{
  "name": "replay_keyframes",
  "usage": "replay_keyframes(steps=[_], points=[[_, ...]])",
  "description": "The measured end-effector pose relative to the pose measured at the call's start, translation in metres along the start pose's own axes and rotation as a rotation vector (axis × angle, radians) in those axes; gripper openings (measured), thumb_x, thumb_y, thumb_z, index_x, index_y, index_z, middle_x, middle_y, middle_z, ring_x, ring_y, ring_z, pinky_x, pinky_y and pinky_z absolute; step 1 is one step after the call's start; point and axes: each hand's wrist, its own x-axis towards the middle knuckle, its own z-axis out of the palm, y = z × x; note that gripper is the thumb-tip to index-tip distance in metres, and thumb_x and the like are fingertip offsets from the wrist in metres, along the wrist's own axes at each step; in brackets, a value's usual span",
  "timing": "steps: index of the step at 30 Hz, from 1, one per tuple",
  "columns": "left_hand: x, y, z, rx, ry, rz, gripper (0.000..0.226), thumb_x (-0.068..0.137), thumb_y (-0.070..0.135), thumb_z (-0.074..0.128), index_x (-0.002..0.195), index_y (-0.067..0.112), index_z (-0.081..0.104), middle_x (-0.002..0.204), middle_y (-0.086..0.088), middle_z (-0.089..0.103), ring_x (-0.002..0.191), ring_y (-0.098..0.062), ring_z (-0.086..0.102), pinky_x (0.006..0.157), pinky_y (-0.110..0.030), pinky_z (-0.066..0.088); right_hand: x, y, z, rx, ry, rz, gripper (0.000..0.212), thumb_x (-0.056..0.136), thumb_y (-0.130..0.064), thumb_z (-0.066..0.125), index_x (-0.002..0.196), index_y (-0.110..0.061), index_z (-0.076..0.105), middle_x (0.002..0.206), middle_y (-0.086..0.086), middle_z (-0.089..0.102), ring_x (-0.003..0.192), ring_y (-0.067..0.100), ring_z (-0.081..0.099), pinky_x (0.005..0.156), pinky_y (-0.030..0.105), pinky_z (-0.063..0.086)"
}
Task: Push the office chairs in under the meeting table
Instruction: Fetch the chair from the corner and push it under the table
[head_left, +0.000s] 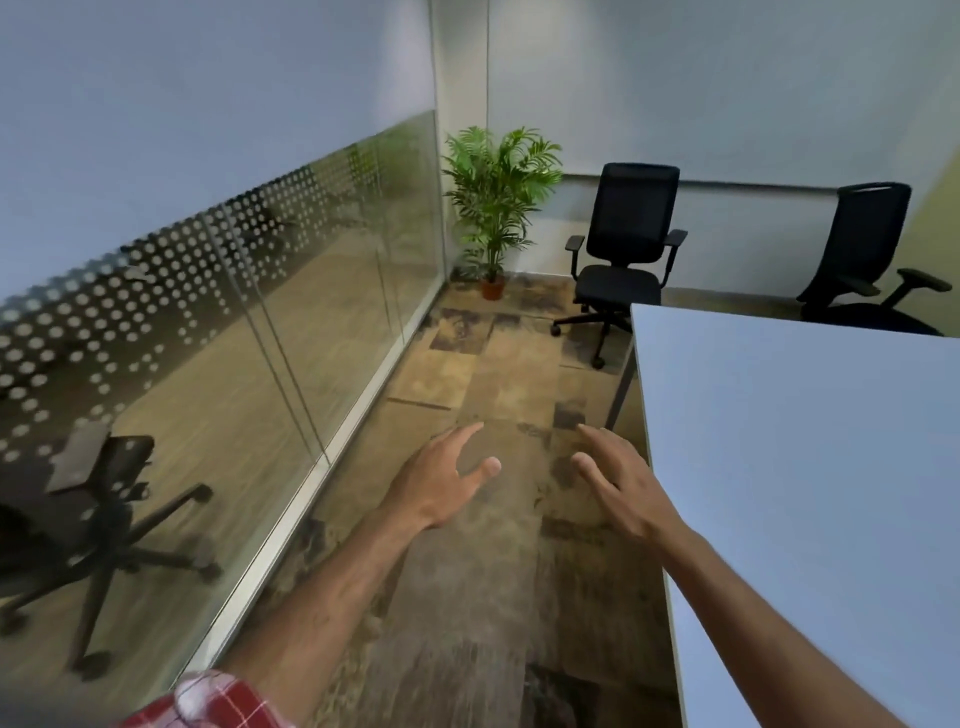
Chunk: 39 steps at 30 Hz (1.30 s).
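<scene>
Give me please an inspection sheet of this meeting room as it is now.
Surface: white table, bare where seen.
Job's things: two black chairs at the far end, the near chair and the far chair, both pulled out, not under the table.
Clutter: nothing seen.
Grips: left hand and right hand open, empty, over the floor.
Cables: nothing seen.
Surroundings: potted plant in the corner; glass wall on the left, another chair behind it.

Both forearms extended forward, left hand (436, 483) and right hand (621, 486) empty, fingers spread, right forearm over table (810, 441) edge
</scene>
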Motion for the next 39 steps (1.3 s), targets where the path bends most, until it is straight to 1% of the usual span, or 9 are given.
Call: replay_keyframes(steps=[4,7,10,18,22,27,31,35,39], points=[[0.105,-0.006,0.007,0.020,-0.026,0.072,0.066,0.094,0.060,0.054,0.152,0.033,0.039,0.159,0.010,0.036,0.142,-0.013,0.038,0.112,-0.045,0.038,0.087,0.018,-0.005,-0.021,0.027,0.032,0.065,0.098,-0.067,0.033,0.153,-0.032,0.038,0.162,-0.007,0.033,0.151,0.011,0.022,0.120,0.037,0.022],[0.190,-0.019,0.015,0.002,-0.065,0.096,0.066,0.095,0.063,0.052,0.152,0.034,0.037,0.159,0.011,0.035,0.140,-0.015,0.040,0.104,-0.047,0.046,0.158,0.035,-0.004,-0.025,0.058,0.057,0.062,0.100,-0.059,0.036,0.153,-0.028,0.039,0.162,-0.007,0.034,0.151,0.010,0.019,0.117,0.030,0.016],[0.278,-0.035,0.022,-0.011,-0.086,0.122,0.065,0.096,0.061,0.053,0.153,0.034,0.036,0.158,0.007,0.037,0.140,-0.017,0.040,0.107,-0.044,0.044,0.232,0.051,-0.001,-0.006,0.093,0.074,0.057,0.103,-0.054,0.037,0.153,-0.027,0.038,0.162,-0.008,0.031,0.152,0.009,0.015,0.115,0.029,0.014],[0.512,-0.058,0.014,0.047,-0.206,0.190,0.066,0.094,0.066,0.047,0.151,0.036,0.037,0.157,0.009,0.038,0.137,-0.016,0.042,0.106,-0.040,0.041,0.430,0.120,-0.022,0.032,0.173,0.199,0.062,0.096,-0.076,0.031,0.151,-0.048,0.032,0.163,-0.012,0.029,0.149,0.010,0.025,0.116,0.035,0.019],[0.620,-0.054,0.025,0.049,-0.233,0.244,0.066,0.091,0.069,0.045,0.149,0.038,0.038,0.154,0.010,0.042,0.137,-0.013,0.042,0.106,-0.039,0.040,0.511,0.169,-0.039,0.035,0.221,0.257,0.055,0.092,-0.082,0.031,0.144,-0.065,0.027,0.160,-0.023,0.030,0.146,0.006,0.029,0.119,0.044,0.026],[0.748,-0.049,0.071,0.057,-0.273,0.287,0.064,0.093,0.068,0.046,0.149,0.039,0.038,0.154,0.011,0.042,0.138,-0.013,0.040,0.102,-0.031,0.034,0.613,0.239,-0.067,0.032,0.261,0.274,0.055,0.091,-0.082,0.035,0.144,-0.068,0.025,0.141,-0.056,0.017,0.138,-0.006,0.025,0.114,0.038,0.026],[0.850,-0.030,0.099,0.057,-0.289,0.257,0.067,0.094,0.068,0.047,0.153,0.039,0.034,0.160,0.007,0.036,0.144,-0.016,0.034,0.108,-0.035,0.032,0.707,0.291,-0.110,0.026,0.260,0.239,0.061,0.091,-0.083,0.034,0.147,-0.061,0.025,0.159,-0.025,0.027,0.144,0.000,0.024,0.115,0.039,0.025],[0.959,0.004,0.109,0.031,-0.270,0.269,0.066,0.094,0.067,0.048,0.153,0.042,0.033,0.161,0.005,0.034,0.145,-0.015,0.033,0.106,-0.037,0.034,0.801,0.328,-0.169,0.029,0.257,0.187,0.060,0.092,-0.079,0.034,0.148,-0.057,0.027,0.149,-0.035,0.025,0.142,-0.006,0.019,0.113,0.033,0.027],[1.053,0.029,0.124,-0.020,-0.231,0.257,0.063,0.093,0.067,0.048,0.151,0.044,0.034,0.161,0.008,0.033,0.145,-0.013,0.031,0.097,-0.031,0.031,0.878,0.360,-0.219,0.020,0.278,0.159,0.071,0.093,-0.078,0.031,0.154,-0.042,0.033,0.154,-0.024,0.031,0.148,0.002,0.019,0.116,0.032,0.020]])
